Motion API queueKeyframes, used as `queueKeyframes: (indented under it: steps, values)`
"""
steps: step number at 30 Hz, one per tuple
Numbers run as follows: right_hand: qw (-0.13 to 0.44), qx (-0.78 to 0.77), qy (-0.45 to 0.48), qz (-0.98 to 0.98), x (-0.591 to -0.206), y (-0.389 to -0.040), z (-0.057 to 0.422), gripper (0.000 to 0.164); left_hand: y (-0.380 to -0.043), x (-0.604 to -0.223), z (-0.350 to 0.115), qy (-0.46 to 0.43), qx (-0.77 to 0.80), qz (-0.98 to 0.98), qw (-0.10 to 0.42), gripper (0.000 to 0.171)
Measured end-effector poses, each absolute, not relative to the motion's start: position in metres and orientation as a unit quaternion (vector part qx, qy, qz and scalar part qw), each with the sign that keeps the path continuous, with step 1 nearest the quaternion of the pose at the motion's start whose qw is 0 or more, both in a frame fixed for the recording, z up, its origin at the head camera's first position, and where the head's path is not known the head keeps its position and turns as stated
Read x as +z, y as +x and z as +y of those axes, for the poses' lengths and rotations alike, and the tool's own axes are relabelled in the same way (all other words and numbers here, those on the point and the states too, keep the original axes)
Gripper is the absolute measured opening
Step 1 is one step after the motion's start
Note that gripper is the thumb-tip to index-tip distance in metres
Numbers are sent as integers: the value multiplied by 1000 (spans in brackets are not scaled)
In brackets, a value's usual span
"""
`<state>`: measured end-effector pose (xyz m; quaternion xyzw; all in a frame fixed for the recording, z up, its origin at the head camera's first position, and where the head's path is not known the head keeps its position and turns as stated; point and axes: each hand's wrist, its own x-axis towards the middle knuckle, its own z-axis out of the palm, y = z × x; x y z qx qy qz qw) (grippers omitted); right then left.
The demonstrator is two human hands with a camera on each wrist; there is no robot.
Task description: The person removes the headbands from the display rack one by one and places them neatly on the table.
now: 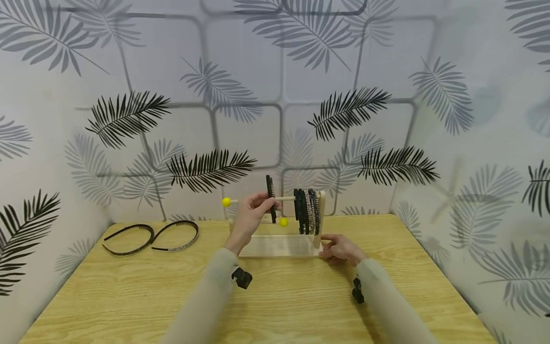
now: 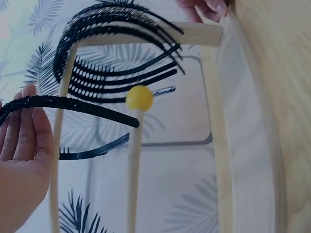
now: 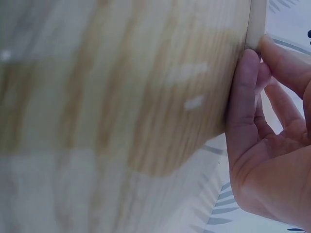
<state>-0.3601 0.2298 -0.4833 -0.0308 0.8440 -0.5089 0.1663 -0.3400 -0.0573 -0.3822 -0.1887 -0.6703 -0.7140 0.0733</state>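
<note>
Pale sleeves [image 1: 202,306] lie nearest us, stretched over the wood-grain table [image 1: 283,306] from its near edge, a black wrist camera [image 1: 242,277] strapped at each cuff. With the left hand [image 1: 249,217] we pinch a black toothed headband [image 1: 270,188] between thumb and fingers, upright, the upper rod [image 1: 284,198] of a wooden rack [image 1: 279,246] passing between its arms; we judge it is turned so that its open side straddles the rod. One tip overlaps the lower rod [image 2: 132,179] in the left wrist view; whether they touch we cannot tell. Farther along the upper rod, just beside the right upright [image 1: 321,215], black and glittery headbands [image 1: 306,210] hang packed together. Our right hand [image 1: 339,249] is clamped on the right end of the rack's base, probably to keep it from sliding. Yellow balls [image 1: 226,202] cap both rods' free ends, likely to stop bands slipping off. We see the rack near the middle of the table's far edge. Toward the far-left corner two more headbands [image 1: 152,237] lie, well apart from the rack, seemingly handy for the left hand. Leaf-patterned wallpaper [image 1: 210,172] rises behind.
</note>
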Motion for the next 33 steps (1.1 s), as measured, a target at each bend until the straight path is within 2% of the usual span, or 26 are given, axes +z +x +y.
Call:
queueKeyframes:
  steps: [6, 14, 24, 33]
  values:
    - [172, -518, -21, 838, -483, -359, 230, 69, -340, -369, -78, -189, -745, -636, 64, 26]
    - [157, -521, -14, 839, -483, -358, 229, 66, -341, -360, -98, -202, -730, -643, 112, 26]
    - [145, -531, -4, 835, -490, -354, 230, 61, -340, -357, -113, -177, -724, -652, 137, 38]
    - [133, -542, 7, 830, -491, -352, 229, 45, -340, -355, -124, -180, -711, -659, 168, 30]
